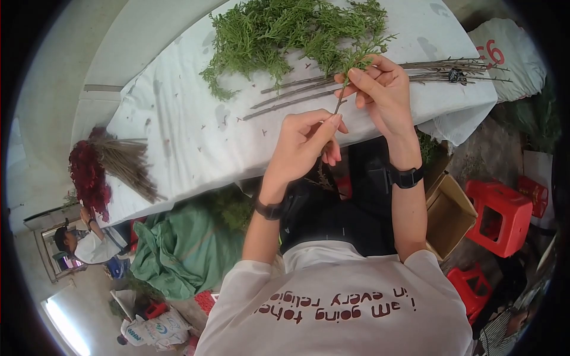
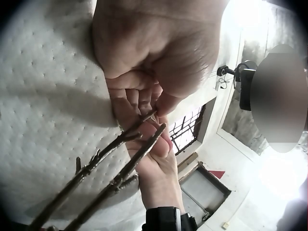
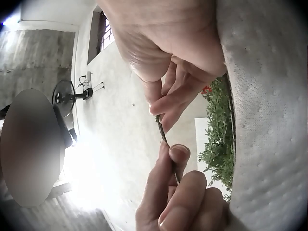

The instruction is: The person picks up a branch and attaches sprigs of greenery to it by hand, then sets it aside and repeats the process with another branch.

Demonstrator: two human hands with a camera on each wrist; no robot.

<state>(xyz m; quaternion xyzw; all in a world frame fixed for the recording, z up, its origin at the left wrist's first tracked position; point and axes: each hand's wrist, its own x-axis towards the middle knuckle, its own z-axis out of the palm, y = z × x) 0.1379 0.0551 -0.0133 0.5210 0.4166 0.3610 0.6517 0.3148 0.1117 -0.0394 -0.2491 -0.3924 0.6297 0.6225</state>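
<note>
Green sprig (image 1: 358, 58) pinched in right hand (image 1: 385, 89), stem (image 1: 340, 105) in nearer left hand (image 1: 309, 141), appears mid-adjustment; next move calls for steadiness.

Both your forearms (image 1: 409, 216) reach forward, hands close together. Your left hand (image 1: 303, 142) pinches, thumb against fingers, other fingers curled. Your right hand (image 1: 383, 92) pinches too, slightly farther out, wrist bent, palm side partly showing.
</note>
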